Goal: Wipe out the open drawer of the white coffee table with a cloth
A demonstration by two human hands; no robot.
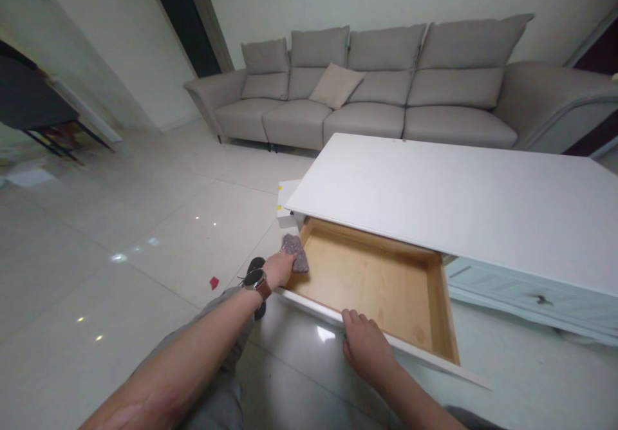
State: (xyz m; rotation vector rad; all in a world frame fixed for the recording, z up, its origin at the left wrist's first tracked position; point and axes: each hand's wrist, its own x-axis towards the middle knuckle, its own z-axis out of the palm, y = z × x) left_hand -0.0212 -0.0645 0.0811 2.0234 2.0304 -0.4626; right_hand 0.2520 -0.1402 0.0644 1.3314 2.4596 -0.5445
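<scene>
My left hand [280, 269], with a watch on the wrist, grips a greyish-purple cloth [295, 253] at the left side of the pulled-out drawer [357, 275]. The cloth hangs over the drawer's left side wall near its front corner. My right hand [365, 345] has its fingers curled over the top edge of the drawer's white front panel, a little right of its middle. Bare light wood shows inside the drawer. Its thumb side is partly hidden behind the panel.
The white coffee table [449, 192] holds the drawer, and a second, closed drawer [535, 298] is at the right. A white box [286, 199] stands on the floor by the table's left end. Behind runs a grey sofa [367, 118]. A small red scrap [214, 282] lies on the tiles.
</scene>
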